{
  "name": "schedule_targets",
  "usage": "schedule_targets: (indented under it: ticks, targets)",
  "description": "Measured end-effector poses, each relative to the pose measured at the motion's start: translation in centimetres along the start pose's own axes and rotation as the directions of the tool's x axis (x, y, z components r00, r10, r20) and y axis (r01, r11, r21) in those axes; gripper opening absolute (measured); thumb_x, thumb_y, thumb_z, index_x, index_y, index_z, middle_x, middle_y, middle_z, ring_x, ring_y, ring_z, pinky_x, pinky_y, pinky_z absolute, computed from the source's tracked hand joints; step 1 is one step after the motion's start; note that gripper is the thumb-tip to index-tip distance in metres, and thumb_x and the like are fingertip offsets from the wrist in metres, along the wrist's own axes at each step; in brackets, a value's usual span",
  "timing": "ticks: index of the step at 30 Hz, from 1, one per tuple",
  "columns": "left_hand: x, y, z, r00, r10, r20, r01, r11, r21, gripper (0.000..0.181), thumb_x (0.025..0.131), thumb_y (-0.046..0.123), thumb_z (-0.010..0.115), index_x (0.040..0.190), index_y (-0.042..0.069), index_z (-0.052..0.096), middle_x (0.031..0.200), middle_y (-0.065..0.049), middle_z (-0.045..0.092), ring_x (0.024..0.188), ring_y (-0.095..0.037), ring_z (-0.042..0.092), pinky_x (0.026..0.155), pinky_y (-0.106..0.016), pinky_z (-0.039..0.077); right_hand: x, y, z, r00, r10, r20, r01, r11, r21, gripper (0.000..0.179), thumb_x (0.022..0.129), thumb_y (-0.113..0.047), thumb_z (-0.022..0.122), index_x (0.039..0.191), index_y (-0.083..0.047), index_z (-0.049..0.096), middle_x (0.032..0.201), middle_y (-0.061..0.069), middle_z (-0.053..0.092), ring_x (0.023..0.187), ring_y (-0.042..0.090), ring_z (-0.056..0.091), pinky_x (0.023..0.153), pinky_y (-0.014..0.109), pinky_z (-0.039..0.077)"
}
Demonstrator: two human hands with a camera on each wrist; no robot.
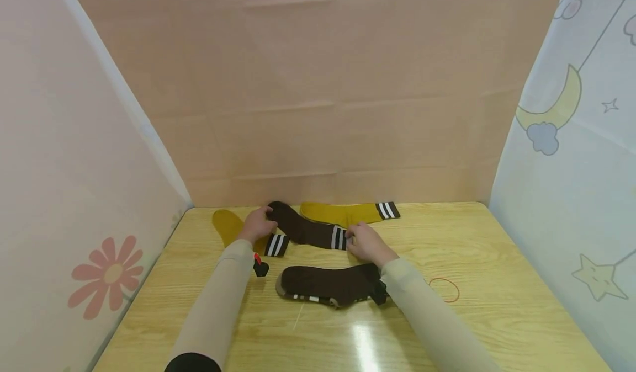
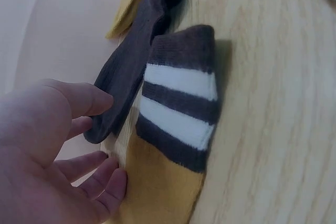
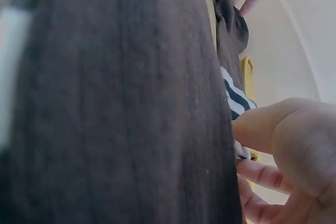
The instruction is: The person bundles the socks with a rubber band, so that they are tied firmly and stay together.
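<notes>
A dark brown sock (image 1: 310,233) with pale stripes at its cuff lies stretched between both hands. My left hand (image 1: 257,226) pinches its toe end, the thumb (image 2: 97,100) on top of the fabric. At the other end, my right hand (image 1: 369,243) pinches the striped cuff (image 3: 236,98) between thumb and fingers. Under the left wrist lies a mustard yellow sock (image 1: 226,223) with a black-and-white cuff (image 2: 178,98). Behind the brown sock is another yellow sock (image 1: 335,213), its striped cuff pointing right.
Nearer to me, dark brown socks (image 1: 323,282) with a grey toe lie stacked, partly under the right wrist. A thin red rubber band (image 1: 444,279) lies right of the right forearm. A brown backdrop (image 1: 338,85) and patterned side panels border the wooden table (image 1: 497,317).
</notes>
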State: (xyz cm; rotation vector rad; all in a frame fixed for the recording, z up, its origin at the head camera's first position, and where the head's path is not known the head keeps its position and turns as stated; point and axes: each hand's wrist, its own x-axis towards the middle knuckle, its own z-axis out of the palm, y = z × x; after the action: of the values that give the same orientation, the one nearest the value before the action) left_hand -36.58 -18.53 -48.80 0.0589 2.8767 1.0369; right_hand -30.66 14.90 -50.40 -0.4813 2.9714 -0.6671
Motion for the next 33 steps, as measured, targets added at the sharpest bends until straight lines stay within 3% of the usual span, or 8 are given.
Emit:
schedule_targets:
  ticks: [7, 15, 19, 25, 33]
  targets:
    - [0.7, -0.1, 0.3, 1.000, 0.001, -0.007, -0.001, 1.000, -0.005, 0.055, 0.094, 0.015, 0.066, 0.144, -0.007, 0.055, 0.145, -0.029, 0.057, 0.126, -0.043, 0.055, 0.112, -0.056, 0.044, 0.1, -0.1, -0.1, 1.000, -0.023, 0.012, 0.023, 1.000, -0.001, 0.024, 0.094, -0.006, 0.072, 0.118, -0.003, 0.073, 0.112, 0.014, 0.062, 0.098, 0.028, 0.061, 0.092, 0.048, 0.054]
    - [1.0, 0.0, 0.5, 0.999, 0.033, 0.013, -0.033, 0.999, 0.014, 0.055, 0.096, 0.016, 0.068, 0.146, -0.003, 0.055, 0.149, -0.028, 0.054, 0.136, -0.046, 0.051, 0.115, -0.057, 0.041, 0.2, -0.4, -0.1, 0.999, 0.008, 0.053, -0.010, 1.000, 0.028, 0.028, 0.094, -0.003, 0.071, 0.121, -0.004, 0.073, 0.116, 0.014, 0.064, 0.104, 0.028, 0.062, 0.094, 0.047, 0.054]
    - [1.3, 0.0, 0.8, 0.999, 0.038, 0.010, -0.038, 0.999, 0.003, 0.051, 0.097, 0.015, 0.068, 0.142, -0.005, 0.057, 0.146, -0.029, 0.056, 0.133, -0.046, 0.053, 0.113, -0.056, 0.043, 0.2, -0.5, 0.1, 0.998, 0.020, 0.061, -0.023, 0.999, 0.041, 0.028, 0.093, -0.003, 0.071, 0.121, -0.004, 0.073, 0.118, 0.013, 0.064, 0.107, 0.028, 0.062, 0.096, 0.047, 0.054]
    - [1.4, -0.7, 1.2, 0.997, -0.017, -0.073, 0.010, 0.995, -0.095, 0.040, 0.099, 0.012, 0.066, 0.136, -0.005, 0.063, 0.142, -0.029, 0.059, 0.120, -0.043, 0.058, 0.105, -0.054, 0.049, 0.3, -0.4, 0.5, 0.998, 0.012, 0.055, -0.015, 0.999, 0.044, 0.027, 0.092, -0.003, 0.072, 0.119, -0.004, 0.074, 0.118, 0.014, 0.065, 0.110, 0.030, 0.062, 0.096, 0.048, 0.054]
    - [1.3, -0.3, 0.7, 0.979, 0.014, -0.204, -0.038, 0.993, -0.113, 0.026, 0.102, 0.014, 0.067, 0.120, -0.004, 0.073, 0.126, -0.024, 0.070, 0.111, -0.041, 0.062, 0.101, -0.052, 0.051, 0.6, -0.5, 0.4, 0.998, 0.044, 0.055, -0.048, 0.997, 0.067, 0.030, 0.091, 0.001, 0.070, 0.120, -0.002, 0.076, 0.124, 0.013, 0.072, 0.118, 0.032, 0.066, 0.096, 0.047, 0.056]
